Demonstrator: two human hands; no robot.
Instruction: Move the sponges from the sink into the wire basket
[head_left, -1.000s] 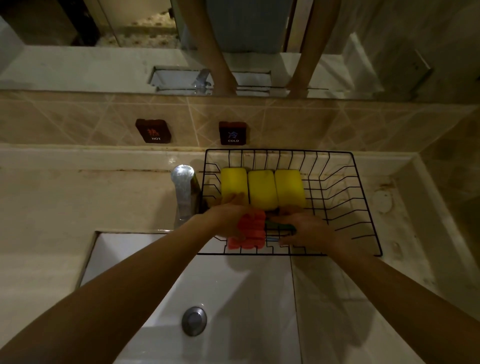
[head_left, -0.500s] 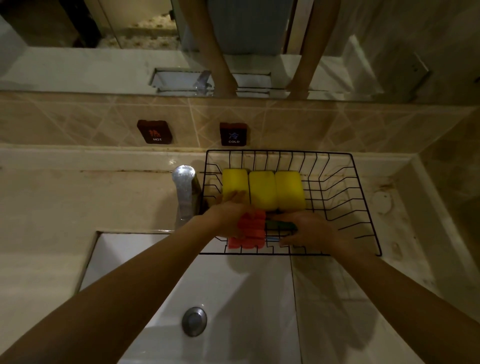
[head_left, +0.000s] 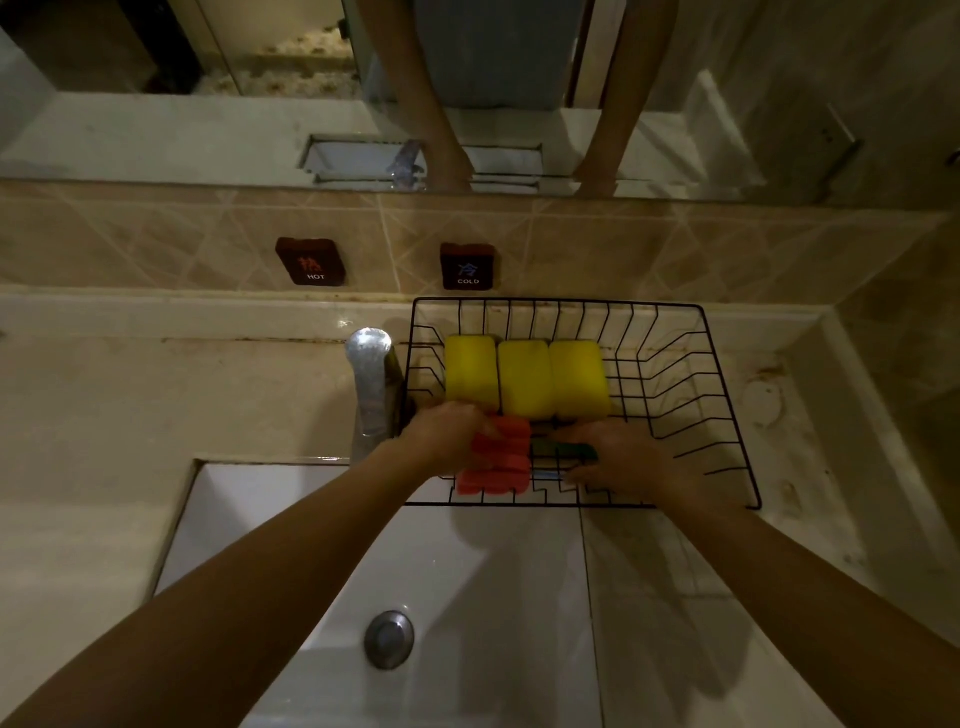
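Observation:
A black wire basket (head_left: 722, 415) stands on the counter behind the sink, its front edge over the basin. Three yellow sponges (head_left: 524, 376) lie side by side at its back. In the front left part lie red ribbed sponges (head_left: 501, 462), and my left hand (head_left: 441, 434) grips them from the left. My right hand (head_left: 618, 460) is inside the basket to their right, fingers on a dark green scouring sponge (head_left: 563, 448) that is largely hidden under it. The white sink (head_left: 467, 582) holds no visible sponge.
A chrome tap (head_left: 370, 384) rises just left of the basket, close to my left wrist. The drain plug (head_left: 388, 638) sits low in the basin. Hot and cold plaques (head_left: 310, 261) hang on the tiled wall below a mirror. Beige counter extends left and right.
Almost nothing has moved. Both hands stay in the basket on the red and green sponges; the view has shifted very slightly.

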